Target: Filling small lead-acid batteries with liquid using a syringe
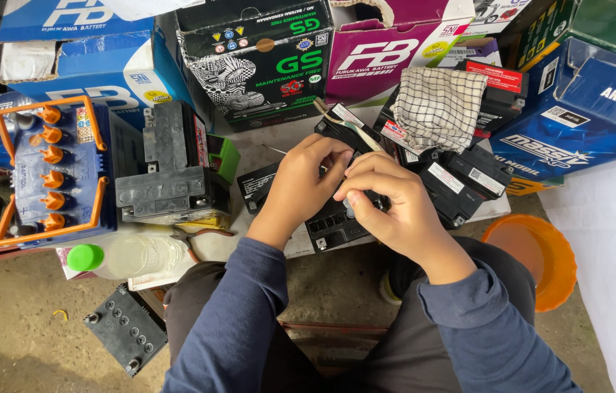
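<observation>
Both hands, left hand [300,185] and right hand [384,200], pinch something small over the black battery [333,225] beneath them; a loosened pinch could drop it among neighbouring batteries [460,178].

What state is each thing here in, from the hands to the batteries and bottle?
Left hand: resting on the small black battery.
Right hand: fingers pinched at the battery's top.
Blue battery: upright, orange caps on.
Plastic bottle: lying sideways, green cap on.
Checked cloth: draped over black batteries.
Orange bucket: upright, open.
</observation>
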